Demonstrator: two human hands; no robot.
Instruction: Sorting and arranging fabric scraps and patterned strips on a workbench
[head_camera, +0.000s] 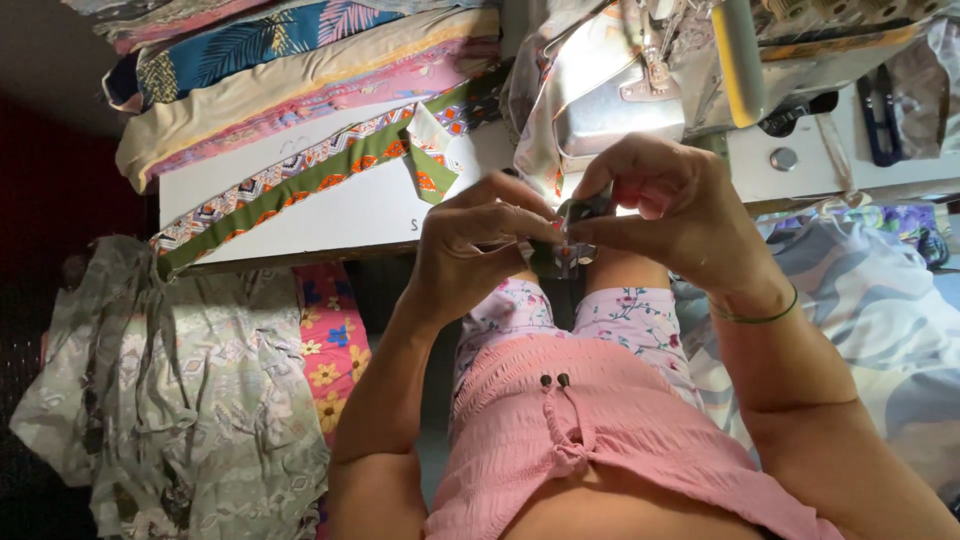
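Observation:
My left hand (478, 240) and my right hand (668, 205) meet above my lap, just in front of the white sewing table (330, 205). Both pinch a small dark piece with a shiny metal part (572, 240) between fingertips. What the piece is, I cannot tell. A green band sits on my right wrist (760, 318). A sewing machine (650, 80) stands right behind the hands, draped with pale cloth.
A patterned green strip of fabric (300, 185) lies across the table. Stacked printed fabrics (300, 60) sit at the back left. Grey-green cloth (170, 390) hangs at left, pale blue cloth (880, 320) at right. Dark snips (882, 110) lie on the table's right.

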